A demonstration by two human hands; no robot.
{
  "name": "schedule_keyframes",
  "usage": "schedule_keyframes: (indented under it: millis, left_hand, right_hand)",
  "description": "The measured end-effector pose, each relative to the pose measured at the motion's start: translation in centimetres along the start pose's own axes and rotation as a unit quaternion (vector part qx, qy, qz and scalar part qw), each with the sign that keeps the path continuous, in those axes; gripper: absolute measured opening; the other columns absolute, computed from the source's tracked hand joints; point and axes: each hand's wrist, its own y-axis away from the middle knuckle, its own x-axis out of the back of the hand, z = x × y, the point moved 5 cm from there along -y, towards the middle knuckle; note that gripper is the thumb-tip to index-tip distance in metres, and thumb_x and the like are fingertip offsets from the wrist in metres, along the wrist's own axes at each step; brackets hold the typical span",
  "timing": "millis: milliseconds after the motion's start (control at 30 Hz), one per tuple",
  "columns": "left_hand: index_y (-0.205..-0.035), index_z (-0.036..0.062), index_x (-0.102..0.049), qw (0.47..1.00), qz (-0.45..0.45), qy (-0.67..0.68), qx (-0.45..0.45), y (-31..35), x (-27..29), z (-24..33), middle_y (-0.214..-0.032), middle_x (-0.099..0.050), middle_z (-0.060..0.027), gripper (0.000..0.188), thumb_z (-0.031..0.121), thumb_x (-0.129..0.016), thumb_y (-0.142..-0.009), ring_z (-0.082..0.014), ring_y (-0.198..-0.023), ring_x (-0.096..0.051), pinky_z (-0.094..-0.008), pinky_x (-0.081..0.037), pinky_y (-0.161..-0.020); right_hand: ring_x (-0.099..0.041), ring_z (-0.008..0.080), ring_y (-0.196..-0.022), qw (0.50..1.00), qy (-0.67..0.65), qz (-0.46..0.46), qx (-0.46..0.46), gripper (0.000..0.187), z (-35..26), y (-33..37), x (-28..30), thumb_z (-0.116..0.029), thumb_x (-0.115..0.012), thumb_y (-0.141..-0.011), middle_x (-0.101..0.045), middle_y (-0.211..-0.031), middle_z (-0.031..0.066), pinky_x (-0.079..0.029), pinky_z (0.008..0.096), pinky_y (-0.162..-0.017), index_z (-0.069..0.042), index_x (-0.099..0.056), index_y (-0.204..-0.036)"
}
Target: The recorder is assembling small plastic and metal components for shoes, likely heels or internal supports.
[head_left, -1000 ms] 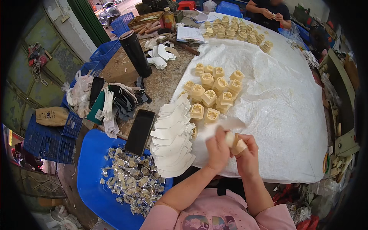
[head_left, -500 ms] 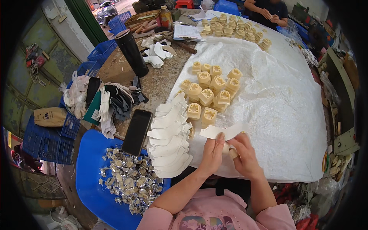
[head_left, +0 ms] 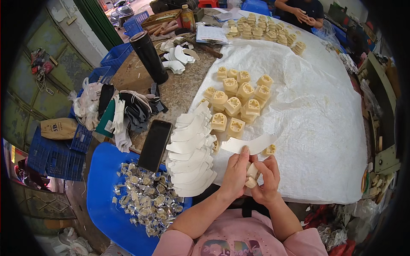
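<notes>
My left hand [head_left: 235,176] is closed, its thumb pressing a curved white strip [head_left: 250,144] with a notched right end. Close beside it, my right hand [head_left: 268,181] has its fingers wrapped round a small cream-coloured moulded piece [head_left: 251,171] between both hands. Fingers hide part of that piece, and I cannot tell whether the left fingers also grip it. Just beyond the right fingers, a cream hollow block [head_left: 270,149] rests on the white sheet [head_left: 316,141]. To the left lies an overlapping stack of similar white strips [head_left: 190,160].
Cream hollow blocks [head_left: 232,106] cluster ahead, with more at the far end near a co-worker's hands [head_left: 301,16]. On the left are a phone [head_left: 155,146], a black cylinder [head_left: 148,57] and gloves [head_left: 136,109]. A blue tub [head_left: 100,196] holds many small silvery pieces.
My right hand has drawn down and left, away from the strip's right end, and closed round the cream piece. The strip's right end now sticks out free, and the block behind is more visible.
</notes>
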Motion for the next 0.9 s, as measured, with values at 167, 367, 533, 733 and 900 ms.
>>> schedule_keyframes:
  millis: [167,367,533,733,900]
  left_hand:
    - [-0.08,0.0025,-0.056,0.987,-0.094,0.133,-0.008,-0.8,1.1,-0.5,-0.069,-0.056,-0.0033,0.043,0.033,-0.034,-0.101,-0.0122,-0.064,-0.054,-0.0267,-0.045,-0.061]
    - [-0.088,0.0029,-0.062,0.901,0.011,-0.411,-0.137,-1.0,-0.4,0.6,-0.067,-0.058,-0.0093,0.027,0.024,-0.047,-0.096,-0.0173,-0.065,-0.058,-0.0283,-0.045,-0.062]
    - [-0.095,0.0048,-0.064,0.614,-0.022,-0.619,-0.49,-1.4,-2.5,1.1,-0.073,-0.057,-0.008,0.015,0.007,-0.062,-0.08,-0.0253,-0.068,-0.056,-0.0319,-0.046,-0.06]
    - [-0.097,0.003,-0.063,0.658,0.093,-0.569,-0.485,-1.2,-1.5,3.4,-0.079,-0.052,-0.009,0.015,0.007,-0.056,-0.084,-0.0199,-0.07,-0.052,-0.0311,-0.042,-0.058]
    - [-0.112,-0.0026,-0.054,0.989,0.02,-0.095,-0.109,-0.3,2.1,2.0,-0.08,-0.056,-0.0073,0.022,0.009,-0.046,-0.095,-0.0117,-0.065,-0.051,-0.0232,-0.041,-0.055]
  right_hand:
    - [-0.05,0.028,-0.076,0.983,-0.165,-0.009,-0.081,0.039,0.6,-0.5,1.6,-0.013,-0.064,-0.076,-0.051,-0.089,0.0136,-0.042,0.0371,-0.067,-0.001,-0.053,-0.112]
    - [-0.052,0.0282,-0.093,0.981,-0.142,0.002,-0.134,0.04,3.6,0.3,4.2,-0.011,-0.053,-0.083,-0.05,-0.102,0.016,-0.042,0.034,-0.082,-0.004,-0.049,-0.123]
    - [-0.053,0.0246,-0.075,0.971,-0.012,-0.004,-0.239,0.033,3.9,1.4,5.8,-0.011,-0.063,-0.08,-0.055,-0.085,0.0112,-0.044,0.0327,-0.068,-0.004,-0.055,-0.112]
    - [-0.051,0.0249,-0.067,0.965,0.201,-0.137,-0.099,0.023,4.3,0.7,5.6,-0.006,-0.07,-0.064,-0.052,-0.071,0.0051,-0.04,0.0355,-0.068,-0.008,-0.059,-0.085]
    - [-0.051,0.0263,-0.084,0.954,0.196,-0.157,-0.161,0.03,5.1,2.2,4.6,0.003,-0.062,-0.063,-0.052,-0.08,0.0078,-0.039,0.0367,-0.077,-0.005,-0.06,-0.092]
